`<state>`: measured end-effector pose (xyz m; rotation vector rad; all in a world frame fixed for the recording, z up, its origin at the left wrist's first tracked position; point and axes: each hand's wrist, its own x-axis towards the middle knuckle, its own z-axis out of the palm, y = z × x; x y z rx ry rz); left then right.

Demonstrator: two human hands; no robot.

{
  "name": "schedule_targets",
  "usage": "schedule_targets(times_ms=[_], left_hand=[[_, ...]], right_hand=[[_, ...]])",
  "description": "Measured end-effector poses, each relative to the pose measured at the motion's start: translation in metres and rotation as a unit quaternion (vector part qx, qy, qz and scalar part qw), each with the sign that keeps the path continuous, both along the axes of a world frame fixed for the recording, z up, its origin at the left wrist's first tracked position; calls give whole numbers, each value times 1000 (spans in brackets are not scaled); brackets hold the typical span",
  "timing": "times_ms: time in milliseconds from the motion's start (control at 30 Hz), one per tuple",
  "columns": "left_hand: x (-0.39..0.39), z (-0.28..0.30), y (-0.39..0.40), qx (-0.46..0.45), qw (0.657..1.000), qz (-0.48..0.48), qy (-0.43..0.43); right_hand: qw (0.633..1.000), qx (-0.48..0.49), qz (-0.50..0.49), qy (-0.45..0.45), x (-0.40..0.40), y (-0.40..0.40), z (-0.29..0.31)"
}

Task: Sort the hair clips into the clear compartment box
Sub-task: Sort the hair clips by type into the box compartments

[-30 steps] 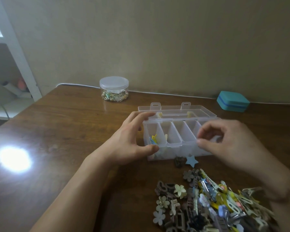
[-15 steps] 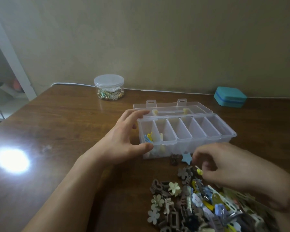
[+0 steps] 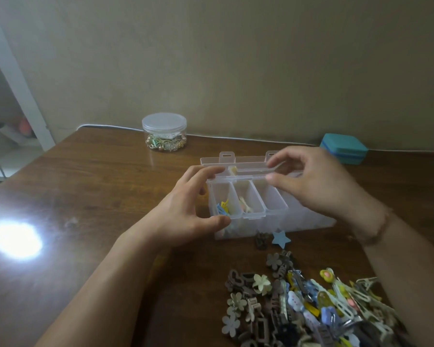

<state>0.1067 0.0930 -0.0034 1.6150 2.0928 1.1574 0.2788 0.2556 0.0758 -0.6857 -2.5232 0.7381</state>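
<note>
Clear plastic under both hands. Left hand [image 3: 186, 209] clamped on the left end of the clear compartment box [image 3: 248, 211], thumb against the near wall, fingers curled over the far rim. Right hand [image 3: 313, 181] held above the middle and right compartments, thumb and forefinger drawn close together near the hinge edge; impossible to tell whether anything is pinched between them. Box standing on the wooden table [image 3: 98, 196], lid [image 3: 236, 162] lying open behind it with two latch tabs pointing up. Blue and yellow clips [image 3: 222, 207] in the leftmost compartment, a pale clip [image 3: 244, 205] in the next one, third compartment showing only bare plastic; compartments further right hidden by the right hand. Just in front of the box, a blue star clip [image 3: 281, 238] beside a small dark brown clip [image 3: 261, 241]. Nearer still, at the right, a heaped pile of hair clips [image 3: 311, 309]: brown and cream flowers, claws, coloured snap clips. Far back, a round lidded jar [image 3: 164, 131] of small trinkets near the wall, and a teal case [image 3: 345, 148] at the back right. Bright glare spot [image 3: 15, 240] on the table at the left.
</note>
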Motion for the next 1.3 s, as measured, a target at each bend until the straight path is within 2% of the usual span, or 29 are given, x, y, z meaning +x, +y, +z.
schedule_targets(times_ms=[67,133,233,300,600,667,700,767,800,900,967,1033,1100,1200,1300], left_hand=[[0,0,0,3,1000,-1,2],[0,0,0,4,1000,-1,4],[0,-1,-1,6,1000,0,3],[0,-1,0,5,1000,0,2],[1,-1,0,1,1000,2,0],[0,-1,0,4,1000,1,2],[0,-1,0,3,1000,1,1],[-1,-1,0,2,1000,-1,2],[-1,0,0,4,1000,-1,2],[-1,1,-1,6,1000,-2,3],[-1,2,-1,0,1000,-1,2],[-1,2,-1,0,1000,-1,2],[-1,2,0,1,1000,-1,6],[-1,2,0,-7,1000,2,1],[-1,1,-1,-1,1000,2,4]], right_hand=[[998,49,22,-33,23,-6,1],[986,68,46,-146,43,-14,-6],[943,177,68,-273,50,-20,-23],[920,208,78,-323,46,-24,-28],[929,253,73,-260,47,-15,-43],[948,190,74,-245,51,-13,-35],[964,124,79,-220,51,-13,-30],[989,-17,92,-118,47,-14,-17],[992,-56,98,-63,41,-15,-12],[992,-90,92,9,14,-17,-4],[994,-68,89,-17,-3,-16,-8],[995,-1,67,-68,-12,-13,-15],[994,68,43,-69,-8,-14,-17],[991,88,68,-71,19,-19,-6],[958,90,139,-234,51,-24,1]])
